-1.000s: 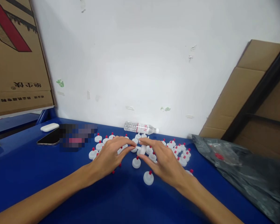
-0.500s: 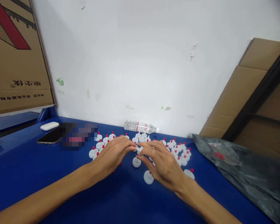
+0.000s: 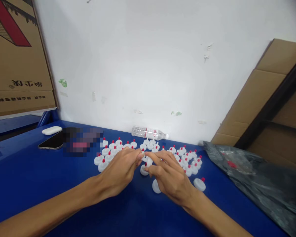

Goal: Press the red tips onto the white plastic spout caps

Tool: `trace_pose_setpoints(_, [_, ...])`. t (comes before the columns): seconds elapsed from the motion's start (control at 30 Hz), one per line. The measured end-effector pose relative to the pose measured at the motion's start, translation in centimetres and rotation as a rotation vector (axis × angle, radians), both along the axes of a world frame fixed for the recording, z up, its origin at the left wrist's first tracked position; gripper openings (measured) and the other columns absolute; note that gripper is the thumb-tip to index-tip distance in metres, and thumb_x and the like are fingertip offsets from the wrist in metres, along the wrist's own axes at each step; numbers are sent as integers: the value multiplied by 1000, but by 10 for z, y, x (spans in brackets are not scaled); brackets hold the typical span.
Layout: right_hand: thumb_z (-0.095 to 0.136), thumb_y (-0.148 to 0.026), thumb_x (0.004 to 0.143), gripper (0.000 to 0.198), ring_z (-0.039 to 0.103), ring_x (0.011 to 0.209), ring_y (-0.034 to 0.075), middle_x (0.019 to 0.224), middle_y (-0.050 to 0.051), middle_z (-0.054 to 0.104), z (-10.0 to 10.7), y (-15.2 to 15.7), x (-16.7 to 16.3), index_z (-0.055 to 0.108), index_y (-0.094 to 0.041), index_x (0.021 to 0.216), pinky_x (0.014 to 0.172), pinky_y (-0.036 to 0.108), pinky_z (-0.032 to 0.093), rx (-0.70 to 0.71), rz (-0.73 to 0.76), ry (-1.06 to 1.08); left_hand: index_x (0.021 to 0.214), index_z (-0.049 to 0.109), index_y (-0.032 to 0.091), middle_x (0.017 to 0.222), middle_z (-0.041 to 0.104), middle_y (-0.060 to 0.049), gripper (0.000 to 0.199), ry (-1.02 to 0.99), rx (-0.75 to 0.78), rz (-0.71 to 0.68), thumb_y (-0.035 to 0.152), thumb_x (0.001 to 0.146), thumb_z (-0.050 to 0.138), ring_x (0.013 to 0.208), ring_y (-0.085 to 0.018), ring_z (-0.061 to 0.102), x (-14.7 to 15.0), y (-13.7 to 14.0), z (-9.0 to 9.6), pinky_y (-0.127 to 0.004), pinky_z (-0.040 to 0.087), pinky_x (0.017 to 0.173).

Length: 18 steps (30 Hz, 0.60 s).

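Between my two hands is a white plastic nozzle cap (image 3: 149, 161), tilted on its side and raised off the blue table. My right hand (image 3: 174, 172) grips its wide round base between thumb and fingers. The fingertips of my left hand (image 3: 119, 168) are pinched at its narrow end, and they hide the tip. Just below the fingers, a white cap (image 3: 144, 170) stands on the table. Another white cap (image 3: 156, 186) sits nearer to me, partly covered by my right hand. Red-tipped nozzle caps (image 3: 103, 165) stand in groups on both sides of my hands.
Behind the caps a clear water bottle (image 3: 148, 132) lies along the wall. A phone (image 3: 50, 141) and a white case (image 3: 51, 130) are on the left, beside a blurred-out patch. On the right lies a dark plastic bag (image 3: 256, 184) with a small clear bag of red pieces (image 3: 233, 164).
My right hand has turned slightly, and more of the held cap's base shows. The left fingers have curled closer around its narrow end. The view has shifted slightly.
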State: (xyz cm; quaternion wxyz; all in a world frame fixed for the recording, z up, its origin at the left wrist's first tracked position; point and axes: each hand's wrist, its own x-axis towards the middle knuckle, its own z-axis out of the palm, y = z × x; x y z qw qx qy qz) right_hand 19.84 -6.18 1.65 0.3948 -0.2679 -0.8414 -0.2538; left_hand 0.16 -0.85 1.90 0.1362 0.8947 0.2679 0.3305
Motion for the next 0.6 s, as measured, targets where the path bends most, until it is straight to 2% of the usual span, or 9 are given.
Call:
trace_pose_setpoints(0.23, [52,-1,91,22,68,106,22,114,15,73,1,-2,1,64,-20,93,92,41,56,67,-28,-116,67,40,20,56,44,4,49,17,-90,8,42,107,20,48,-13,39,-2,-3,-3,-27,27,52])
trace_pose_setpoints(0.47, [50,0,91,25,69,105,21,110,13,74,3,-2,-1,63,-20,88,91,39,58,119,-50,-99,64,39,20,52,44,4,53,21,-145,2,45,107,20,46,-12,39,-4,-4,3,-26,27,51])
trace_pose_setpoints(0.53, [48,0,92,25,69,103,20,109,13,74,7,-1,-4,63,-20,90,89,38,58,99,-43,-81,66,42,19,55,47,4,51,31,-108,-18,42,107,22,49,-12,42,-7,-1,7,-26,29,53])
trace_pose_setpoints(0.6, [48,-2,93,24,68,101,20,109,11,74,10,-1,-5,63,-20,93,88,38,58,59,-43,-79,71,47,19,60,52,3,45,48,2,-47,35,107,25,53,-12,46,-11,4,11,-26,31,57])
